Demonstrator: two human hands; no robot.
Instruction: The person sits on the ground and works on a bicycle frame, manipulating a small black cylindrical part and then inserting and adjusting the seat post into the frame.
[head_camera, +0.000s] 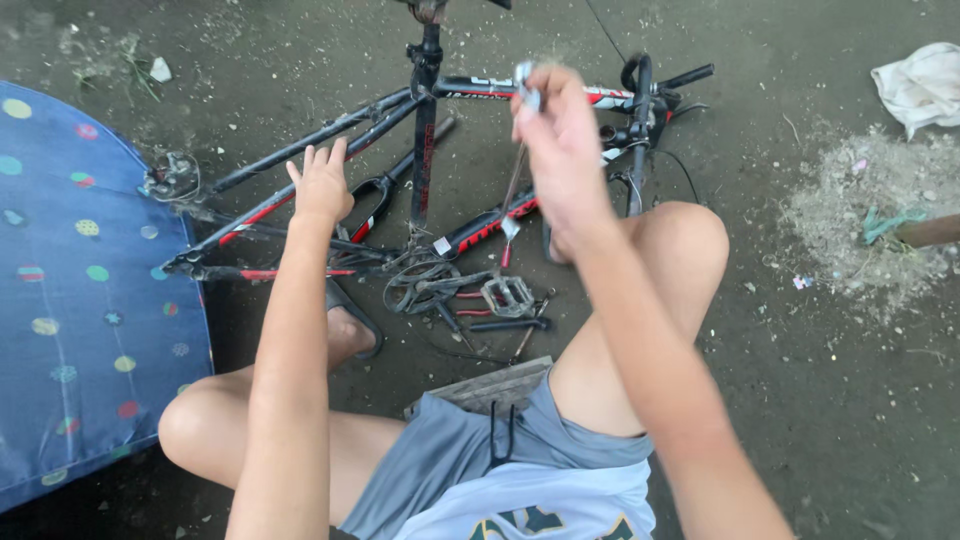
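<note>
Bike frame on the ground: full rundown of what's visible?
The bike frame is black tubing with red and white accents, metal by the look, lying on its side on dirty ground. No wheels show. Handlebar and stem sit at its right end, loose pedals and crank parts lie below it. The left hand rests open against a tube; a thin cable hangs in front.

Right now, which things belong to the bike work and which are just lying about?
In the work: bicycle frame, small metal part in the right hand, left hand, pedal.
Lying about: white cloth, dotted blue fabric, debris pile.
</note>
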